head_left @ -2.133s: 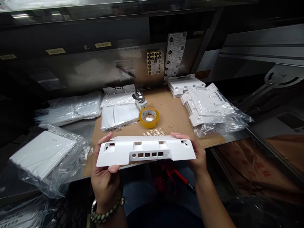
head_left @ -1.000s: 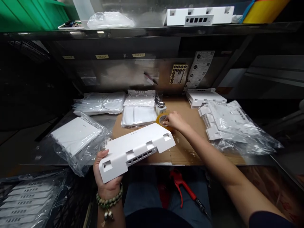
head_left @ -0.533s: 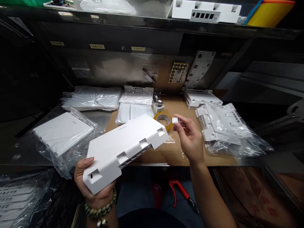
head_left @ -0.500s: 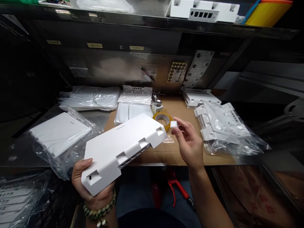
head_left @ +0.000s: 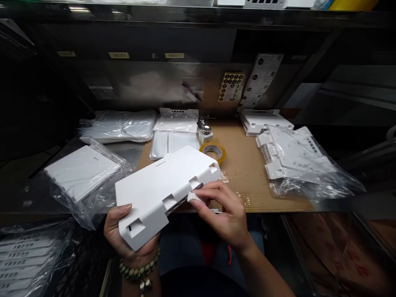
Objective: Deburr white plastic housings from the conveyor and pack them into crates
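Left hand (head_left: 130,239) clamped on white housing (head_left: 163,185); right hand (head_left: 227,216) pinches 1 small white pad (head_left: 194,197) at port edge. I'd steady housing, press squarely.

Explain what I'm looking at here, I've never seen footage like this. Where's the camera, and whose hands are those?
There is no machine here: a person works with bare hands, and the one camera sits on their head, looking forward and down. The left hand, with a bead bracelet on the wrist, grips a long white plastic cover by its near end. The right hand pinches a small white piece in its fingers, right at the cover's slotted edge. Behind them, on a cardboard sheet, lie a roll of yellow tape and a small bottle. Clear bags of white plastic parts lie on both sides: a left bag and a right bag.
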